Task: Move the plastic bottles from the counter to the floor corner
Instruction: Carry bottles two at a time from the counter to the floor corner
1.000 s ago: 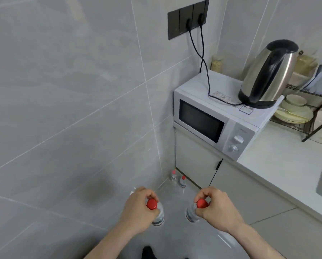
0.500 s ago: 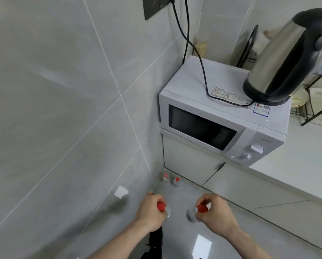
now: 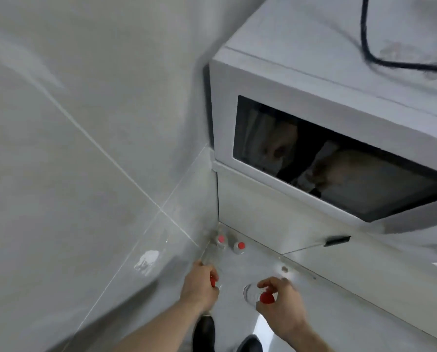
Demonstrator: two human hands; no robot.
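Head view looks steeply down into a floor corner where a grey tiled wall (image 3: pixel 85 123) meets a white cabinet front (image 3: pixel 263 214). Left hand (image 3: pixel 199 285) is clenched around the neck of a clear plastic bottle, with only a sliver of its red cap (image 3: pixel 213 282) showing past the fingers; the bottle body below the hand is mostly hidden. Right hand (image 3: pixel 280 303) pinches the neck of a second clear bottle (image 3: pixel 250 293) just under its red cap (image 3: pixel 266 299), thumb and fingers curled around it, the clear body reaching out to the left of the fingers. The two hands sit side by side, apart from each other, both low over the grey floor (image 3: pixel 326 326).

Ahead of the left hand, tucked into the corner itself, stand two more small bottles with red caps: one (image 3: pixel 221 240) nearest the wall and one (image 3: pixel 239 247) just beside it, towards the right hand. Both stand upright on the floor, beyond the fingertips of both hands.

Above the right hand, a white microwave (image 3: pixel 339 118) juts out over the cabinet, its dark window showing blurred reflections. A black cable (image 3: pixel 369 47) trails over its top. Below the wrists, the dark toes of two shoes (image 3: pixel 204 331) show on the floor. A bright patch of glare (image 3: pixel 146 259) lies on the wall left of the left hand.
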